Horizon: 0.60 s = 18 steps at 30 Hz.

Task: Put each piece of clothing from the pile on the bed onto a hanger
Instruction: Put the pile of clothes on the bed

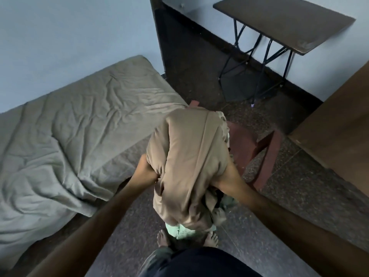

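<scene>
A bundle of clothing (187, 162), tan cloth on the outside with pale green fabric (179, 230) showing at the bottom, hangs in front of me above the floor. My left hand (146, 168) grips its left side, fingers buried in the folds. My right hand (221, 176) reaches under the right side and is mostly hidden by the cloth. A dark strap or hanger part (218, 198) shows near my right wrist. The bed (69, 126) with a wrinkled grey cover lies to the left.
A reddish-brown chair (257, 148) stands just behind the bundle. A small dark folding table (283, 23) is at the back right by the wall. A brown cabinet (339, 126) fills the right edge. My bare feet (163, 239) stand on speckled floor.
</scene>
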Tool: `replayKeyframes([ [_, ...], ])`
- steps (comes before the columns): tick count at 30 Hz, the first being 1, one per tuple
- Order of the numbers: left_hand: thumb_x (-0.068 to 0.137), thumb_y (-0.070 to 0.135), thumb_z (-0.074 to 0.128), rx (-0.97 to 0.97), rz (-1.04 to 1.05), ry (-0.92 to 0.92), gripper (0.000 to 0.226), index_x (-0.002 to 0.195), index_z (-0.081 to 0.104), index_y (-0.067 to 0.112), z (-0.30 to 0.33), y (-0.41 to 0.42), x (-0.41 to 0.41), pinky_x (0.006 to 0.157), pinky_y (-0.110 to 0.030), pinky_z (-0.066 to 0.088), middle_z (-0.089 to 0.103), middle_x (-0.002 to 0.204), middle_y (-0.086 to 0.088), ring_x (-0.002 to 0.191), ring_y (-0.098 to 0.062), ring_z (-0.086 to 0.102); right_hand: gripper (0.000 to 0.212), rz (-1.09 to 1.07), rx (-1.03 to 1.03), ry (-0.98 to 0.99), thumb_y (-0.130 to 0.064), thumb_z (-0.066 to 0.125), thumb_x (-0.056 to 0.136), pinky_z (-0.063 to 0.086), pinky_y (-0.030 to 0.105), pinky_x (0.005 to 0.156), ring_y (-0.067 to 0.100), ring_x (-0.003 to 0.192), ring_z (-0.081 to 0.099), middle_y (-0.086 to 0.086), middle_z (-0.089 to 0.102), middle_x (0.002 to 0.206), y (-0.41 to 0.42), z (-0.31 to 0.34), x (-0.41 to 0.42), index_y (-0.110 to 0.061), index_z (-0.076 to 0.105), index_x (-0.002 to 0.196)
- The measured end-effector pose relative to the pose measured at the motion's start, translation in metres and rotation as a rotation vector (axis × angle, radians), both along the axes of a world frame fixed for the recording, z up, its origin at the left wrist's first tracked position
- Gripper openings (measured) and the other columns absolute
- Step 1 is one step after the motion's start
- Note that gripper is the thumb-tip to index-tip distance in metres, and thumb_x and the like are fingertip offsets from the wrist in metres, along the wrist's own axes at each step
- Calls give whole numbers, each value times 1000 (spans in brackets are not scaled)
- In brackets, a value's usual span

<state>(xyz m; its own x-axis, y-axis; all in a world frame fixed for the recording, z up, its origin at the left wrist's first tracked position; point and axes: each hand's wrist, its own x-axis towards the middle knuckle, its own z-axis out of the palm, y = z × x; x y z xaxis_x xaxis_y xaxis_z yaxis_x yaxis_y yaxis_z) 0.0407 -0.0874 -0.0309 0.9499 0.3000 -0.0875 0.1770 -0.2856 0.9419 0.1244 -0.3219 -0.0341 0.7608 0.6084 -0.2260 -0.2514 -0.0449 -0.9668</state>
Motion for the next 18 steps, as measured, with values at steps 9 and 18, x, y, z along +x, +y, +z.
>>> replayKeyframes([
  [9,78,-20,62,-2,274,-218,32,90,61,9,71,100,-44,59,-9,49,71,73,23,68,9,64,74,21,16,-220,21,79,68,52,11,74,-10,90,67,-21,75,92,132,84,-14,-15,45,122],
  [18,78,8,61,103,619,-445,27,104,64,15,165,299,-138,76,-21,53,72,94,12,89,2,66,76,206,138,-404,18,79,70,54,18,78,1,96,69,-8,72,99,375,154,-66,-3,44,134],
])
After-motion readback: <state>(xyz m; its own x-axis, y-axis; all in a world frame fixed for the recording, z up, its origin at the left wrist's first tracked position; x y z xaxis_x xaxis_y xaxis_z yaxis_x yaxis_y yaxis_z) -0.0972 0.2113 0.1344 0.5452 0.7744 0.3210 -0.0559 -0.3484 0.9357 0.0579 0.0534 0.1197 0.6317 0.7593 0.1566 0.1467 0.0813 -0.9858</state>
